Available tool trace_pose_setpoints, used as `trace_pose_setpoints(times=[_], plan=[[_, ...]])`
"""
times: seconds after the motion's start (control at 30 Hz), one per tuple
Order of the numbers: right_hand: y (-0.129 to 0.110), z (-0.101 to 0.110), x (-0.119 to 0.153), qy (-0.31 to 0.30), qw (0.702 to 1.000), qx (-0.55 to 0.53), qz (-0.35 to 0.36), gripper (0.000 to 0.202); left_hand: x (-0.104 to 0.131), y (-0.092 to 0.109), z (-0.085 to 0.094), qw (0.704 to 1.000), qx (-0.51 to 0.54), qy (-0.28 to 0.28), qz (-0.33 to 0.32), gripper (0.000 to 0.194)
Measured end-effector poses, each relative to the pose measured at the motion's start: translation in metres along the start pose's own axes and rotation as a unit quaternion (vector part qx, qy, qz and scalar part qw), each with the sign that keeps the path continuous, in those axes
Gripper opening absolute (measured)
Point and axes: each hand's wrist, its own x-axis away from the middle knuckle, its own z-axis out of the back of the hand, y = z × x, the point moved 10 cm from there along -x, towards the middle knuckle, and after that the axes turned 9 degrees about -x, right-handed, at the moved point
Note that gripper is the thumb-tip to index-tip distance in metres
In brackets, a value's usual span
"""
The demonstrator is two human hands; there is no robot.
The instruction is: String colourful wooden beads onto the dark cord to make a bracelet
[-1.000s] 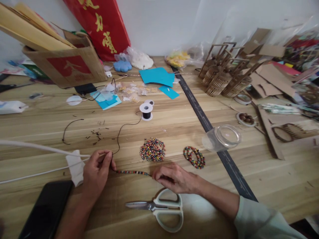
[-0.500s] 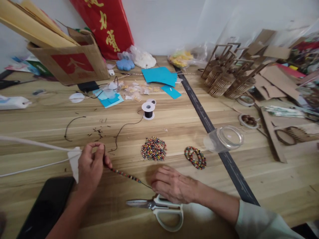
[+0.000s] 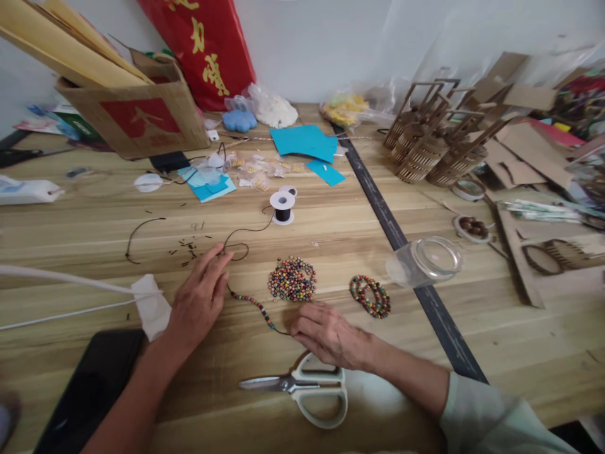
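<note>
Two hands work one beaded cord (image 3: 250, 304) on the counter (image 3: 331, 252). The beaded stretch lies flat, its long axis running from upper left, by my left hand (image 3: 201, 299), down to lower right, where my right hand (image 3: 331, 334) pinches the bare end between fingertips. My left hand is flat and loosely spread, fingertips pressing the cord down where it loops.

Half a second ago that left hand was curled and pinching the cord lower and further left, with the strand pulled straight; now the hand has moved up and right and opened, and the strand sags in a shallow curve. My right hand has shifted up, off the scissors (image 3: 307, 388), which lie just below it with blades pointing left.

From the loop the black cord runs up to a spool (image 3: 282, 207). A bead heap (image 3: 292, 279) sits just right of the strand, then finished bracelets (image 3: 370, 296) and a tipped clear jar (image 3: 425, 260).

Gold Chinese characters show on the red bag (image 3: 203, 44) at the back; I cannot read them. The cardboard box (image 3: 137, 120) bears a red panel with a blurred mark.
</note>
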Motion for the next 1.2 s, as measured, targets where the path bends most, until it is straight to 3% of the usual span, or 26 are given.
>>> trace_pose_setpoints(times=[0.13,0.2,0.3,0.4,0.63,0.8,0.97,1.2], plan=[[0.001,-0.001,0.0,0.002,1.0,-0.01,0.004,0.016,0.005,0.014,0.02,0.999,-0.011,0.035,-0.017,0.026],[0.001,0.0,0.0,0.006,1.0,-0.018,0.005,0.016,0.01,0.031,0.019,0.998,0.028,0.015,-0.056,0.016],[0.002,0.0,0.0,0.005,1.0,-0.021,-0.001,0.017,0.023,0.067,0.006,0.981,0.111,-0.058,-0.146,0.014],[0.003,0.0,0.0,0.005,1.0,-0.019,0.0,0.019,0.036,0.088,-0.009,0.964,0.139,-0.104,-0.201,0.016],[0.002,0.002,-0.001,0.017,1.0,-0.002,-0.001,0.02,0.05,0.092,-0.022,0.956,0.112,-0.125,-0.239,0.02],[-0.001,0.001,-0.002,0.027,0.999,0.033,0.004,0.019,0.048,0.093,-0.012,0.962,0.112,-0.12,-0.216,0.014],[-0.001,0.003,-0.002,0.056,0.997,0.045,0.005,0.016,0.037,0.096,-0.011,0.971,0.186,-0.077,-0.126,0.013],[0.013,0.016,0.002,0.097,0.994,0.006,-0.039,0.012,0.034,0.098,-0.062,0.95,0.236,-0.206,0.008,0.018]])
